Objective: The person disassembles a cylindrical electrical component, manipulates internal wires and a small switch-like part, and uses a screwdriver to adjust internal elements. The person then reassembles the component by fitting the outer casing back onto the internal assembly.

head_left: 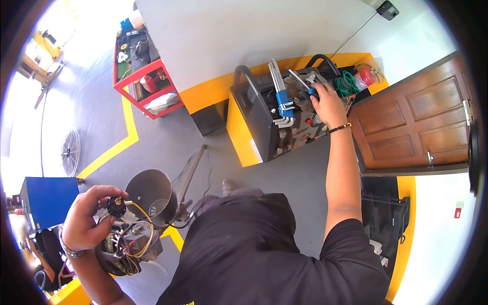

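My left hand (pixel 90 216) pinches a small black round part (pixel 116 207) with a brass-coloured centre between thumb and fingers. A yellow wire runs from it toward an opened grey unit (pixel 147 244) with exposed circuit boards and a tangle of wires, just below the hand. Out to the right, my right hand (pixel 327 104) is closed on the blue-and-black handle of a screwdriver (pixel 304 80) above a black tool cart (pixel 254 119). Its shaft points up and to the left. Beside it on the cart top lies a hex key set (pixel 282 96) in a blue holder.
Next to the grey unit stands a dark metal cylinder (pixel 147 190), open at the top. A red tool trolley (pixel 152 91) stands against the wall. Green cord (pixel 347 84) and a red-and-white roll (pixel 364 77) lie at the cart's right end, near a wooden door (pixel 412 119).
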The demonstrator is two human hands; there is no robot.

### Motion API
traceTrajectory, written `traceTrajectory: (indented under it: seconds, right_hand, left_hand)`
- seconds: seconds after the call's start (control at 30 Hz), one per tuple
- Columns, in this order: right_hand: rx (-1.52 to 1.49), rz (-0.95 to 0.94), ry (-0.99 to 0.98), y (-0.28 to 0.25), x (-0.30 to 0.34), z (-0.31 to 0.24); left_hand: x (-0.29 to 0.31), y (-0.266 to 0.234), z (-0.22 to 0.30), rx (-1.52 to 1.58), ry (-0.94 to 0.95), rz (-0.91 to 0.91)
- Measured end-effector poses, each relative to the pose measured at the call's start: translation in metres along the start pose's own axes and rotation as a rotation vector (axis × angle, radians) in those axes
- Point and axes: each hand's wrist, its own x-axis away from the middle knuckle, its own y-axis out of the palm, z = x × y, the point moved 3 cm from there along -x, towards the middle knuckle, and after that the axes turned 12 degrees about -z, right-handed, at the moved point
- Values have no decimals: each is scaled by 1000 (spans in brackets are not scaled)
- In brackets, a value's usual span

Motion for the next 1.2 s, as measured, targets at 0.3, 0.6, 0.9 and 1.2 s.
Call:
traceTrajectory:
  seconds: [0.3, 0.6, 0.9, 1.2]
  right_hand:
    - [-13, 201, -76, -4, 8, -4]
    - [-402, 653, -115, 3, 63, -74]
    - [-112, 117, 72, 8, 29, -50]
    - [-148, -102, 63, 17, -2, -28]
  left_hand:
    - [-4, 3, 4, 20, 54, -17]
    - [-5, -4, 6, 41, 151, -98]
    - [-9, -2, 0, -27, 204, -152]
    - [-5, -2, -3, -53, 266, -162]
